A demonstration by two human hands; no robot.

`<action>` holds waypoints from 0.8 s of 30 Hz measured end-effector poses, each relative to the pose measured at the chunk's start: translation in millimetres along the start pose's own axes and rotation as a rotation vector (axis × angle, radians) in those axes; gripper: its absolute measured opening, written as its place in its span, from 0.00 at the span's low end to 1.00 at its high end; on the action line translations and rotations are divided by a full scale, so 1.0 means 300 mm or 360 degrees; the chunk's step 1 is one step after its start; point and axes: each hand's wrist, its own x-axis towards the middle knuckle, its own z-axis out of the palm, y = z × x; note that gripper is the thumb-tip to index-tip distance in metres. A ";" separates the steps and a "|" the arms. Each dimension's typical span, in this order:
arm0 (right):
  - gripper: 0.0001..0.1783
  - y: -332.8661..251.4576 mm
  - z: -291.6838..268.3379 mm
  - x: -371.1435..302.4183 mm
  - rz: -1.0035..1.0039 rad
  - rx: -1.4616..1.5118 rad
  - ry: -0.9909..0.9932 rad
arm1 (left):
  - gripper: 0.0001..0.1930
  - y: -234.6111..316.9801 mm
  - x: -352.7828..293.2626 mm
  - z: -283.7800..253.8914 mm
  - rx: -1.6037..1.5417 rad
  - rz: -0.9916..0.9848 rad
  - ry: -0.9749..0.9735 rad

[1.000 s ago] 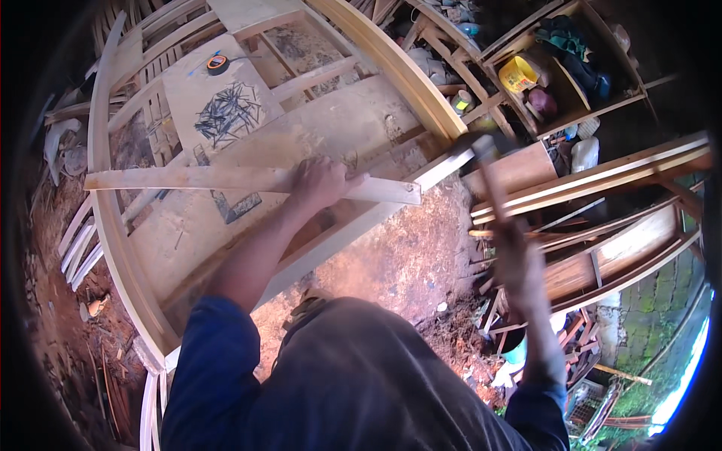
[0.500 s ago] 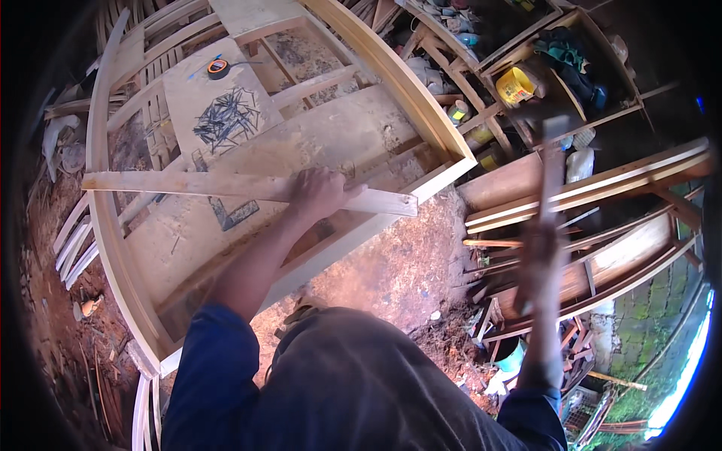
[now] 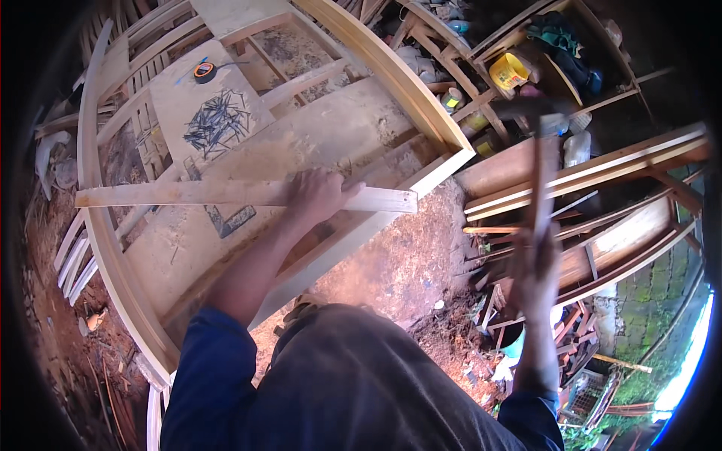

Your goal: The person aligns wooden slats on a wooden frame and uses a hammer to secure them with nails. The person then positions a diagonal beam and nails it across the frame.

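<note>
My left hand (image 3: pixel 317 197) is closed around a pale wooden batten (image 3: pixel 188 195), which lies slantwise across the near part of a large wooden frame (image 3: pixel 440 174). The batten's right end reaches slightly past the frame's near edge. Off to the right, my right hand (image 3: pixel 538 270) grips the handle of a hammer (image 3: pixel 541 180), raised with its dark head up and blurred. The hammer is well apart from the batten. Beyond my left hand, a heap of nails (image 3: pixel 218 122) lies on a board, near a round black and orange tape measure (image 3: pixel 204 72).
A dark L-shaped piece (image 3: pixel 232 222) lies under the batten. Right of me are stacked long planks (image 3: pixel 602 174), a yellow container (image 3: pixel 509 71) and a wooden box-like frame (image 3: pixel 602 49). Reddish dirt floor (image 3: pixel 398 259) shows between the frame and the planks.
The hammer in my right hand has shifted slightly left, and its head now shows more clearly. My left hand keeps its hold on the batten. The view has moved a little.
</note>
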 end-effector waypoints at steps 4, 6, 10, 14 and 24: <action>0.09 -0.126 0.078 -0.057 -0.0332 0.0701 0.0660 | 0.28 -0.018 -0.010 -0.008 -0.0147 -0.0032 -0.0020; 0.09 0.052 0.140 -0.140 -0.0608 0.0309 0.0360 | 0.25 -0.012 0.007 -0.021 -0.0259 -0.0081 -0.0014; 0.11 0.218 0.383 -0.266 0.0149 -0.0270 -0.0490 | 0.17 -0.036 0.015 -0.013 -0.0497 0.0001 0.0122; 0.12 0.146 0.362 -0.217 0.0303 -0.0175 -0.0522 | 0.09 -0.219 0.085 -0.138 -0.0829 -0.0030 -0.0076; 0.13 0.160 0.396 -0.235 0.0315 -0.0118 -0.0494 | 0.11 -1.004 0.171 -0.165 0.0655 -0.0355 -0.0592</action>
